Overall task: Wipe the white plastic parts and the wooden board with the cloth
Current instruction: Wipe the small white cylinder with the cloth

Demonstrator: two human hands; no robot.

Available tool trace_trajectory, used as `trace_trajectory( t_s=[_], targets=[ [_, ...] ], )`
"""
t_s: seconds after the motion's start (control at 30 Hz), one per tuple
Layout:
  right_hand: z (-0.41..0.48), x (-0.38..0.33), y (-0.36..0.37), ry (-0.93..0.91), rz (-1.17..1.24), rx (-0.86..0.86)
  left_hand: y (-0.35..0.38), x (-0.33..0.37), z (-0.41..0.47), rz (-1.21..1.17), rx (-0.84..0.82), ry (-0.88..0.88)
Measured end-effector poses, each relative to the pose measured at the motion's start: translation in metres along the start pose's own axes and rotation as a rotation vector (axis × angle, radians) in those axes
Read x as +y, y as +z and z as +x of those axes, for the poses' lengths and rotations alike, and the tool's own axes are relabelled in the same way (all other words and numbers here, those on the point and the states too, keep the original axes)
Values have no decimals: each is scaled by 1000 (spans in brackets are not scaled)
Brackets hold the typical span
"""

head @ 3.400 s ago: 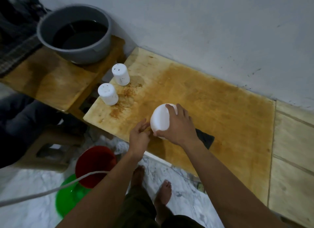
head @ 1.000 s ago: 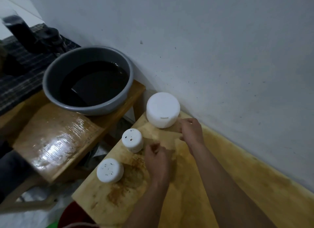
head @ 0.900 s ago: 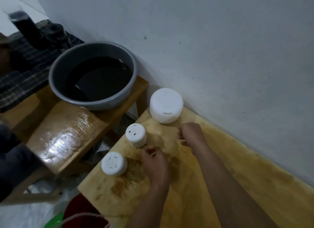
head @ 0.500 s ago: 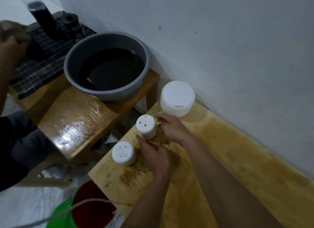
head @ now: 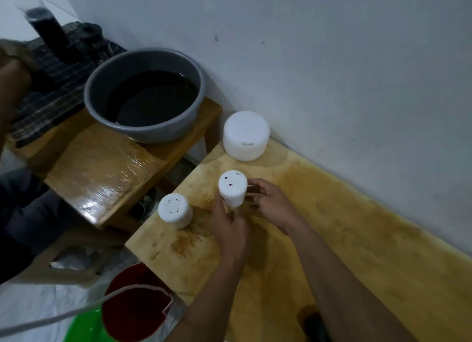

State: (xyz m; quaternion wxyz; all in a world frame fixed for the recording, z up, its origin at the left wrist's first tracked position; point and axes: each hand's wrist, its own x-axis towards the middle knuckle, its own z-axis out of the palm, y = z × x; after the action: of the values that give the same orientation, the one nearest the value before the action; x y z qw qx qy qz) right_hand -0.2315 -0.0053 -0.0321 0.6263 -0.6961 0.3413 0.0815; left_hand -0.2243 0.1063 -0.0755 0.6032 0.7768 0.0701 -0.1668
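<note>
Holding speckled white cylinder [head: 233, 188] over the left end of the wooden board [head: 357, 239].
Left grip [head: 229, 229] clasped its lower body; right grip [head: 270, 203] curled against its right side, hold indeterminate. Second cylinder [head: 175, 210] stood near the left edge; the board lay bare rightward.

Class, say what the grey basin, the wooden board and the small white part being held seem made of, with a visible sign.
The grey basin looks like plastic: smooth, matte, moulded rim. The wooden board seems plywood: dull, tan, brown stains. The small white part, gripped by the left hand, is likely plastic: opaque, smooth, dark-specked.
</note>
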Motion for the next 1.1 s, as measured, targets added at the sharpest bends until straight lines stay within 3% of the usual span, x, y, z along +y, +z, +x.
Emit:
trace_trajectory(
  t_s=[0.27, 0.4, 0.77, 1.1],
  targets=[
    [-119, 62, -11, 67, 222, 161, -32, -24, -78, 217, -382, 54],
    [-172, 107, 3, 115, 301, 222, -49, -37, -116, 308, -495, 72],
    [-219, 151, 38, 217, 445, 379, -67, -55, -134, 647, -701, 278],
    [-216, 165, 53, 216, 466, 460, -68, -64, -118, 667, -768, 439]
  ],
)
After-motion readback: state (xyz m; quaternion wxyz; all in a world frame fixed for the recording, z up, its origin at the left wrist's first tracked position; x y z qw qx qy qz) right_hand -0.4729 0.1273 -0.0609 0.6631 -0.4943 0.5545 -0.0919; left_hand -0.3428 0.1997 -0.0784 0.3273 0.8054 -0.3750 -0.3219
